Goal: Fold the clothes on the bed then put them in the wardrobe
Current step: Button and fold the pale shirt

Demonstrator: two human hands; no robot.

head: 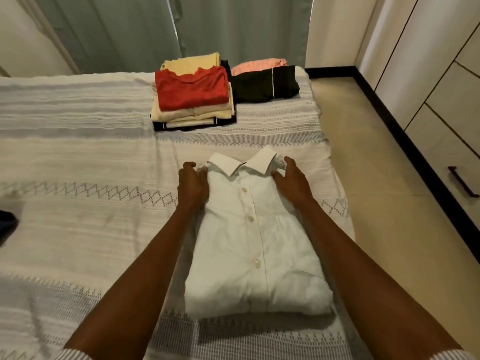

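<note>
A white button-up shirt (pixel 255 245) lies folded into a rectangle on the bed (pixel 78 157), collar away from me. My left hand (pixel 192 183) grips the shirt's left shoulder edge with curled fingers. At the right shoulder beside the collar, my right hand (pixel 291 179) holds the fabric between thumb and fingers. Farther back sits a stack of folded clothes (pixel 193 100) with a red top uppermost, and next to it a folded black garment (pixel 265 84) with a pink one (pixel 257 65) behind. The white wardrobe (pixel 436 81) stands along the right wall.
A beige floor strip (pixel 363 141) runs between the bed's right edge and the wardrobe. Grey-green curtains (pixel 161 29) hang behind the bed. A dark garment (pixel 7 222) peeks in at the left edge of the bed.
</note>
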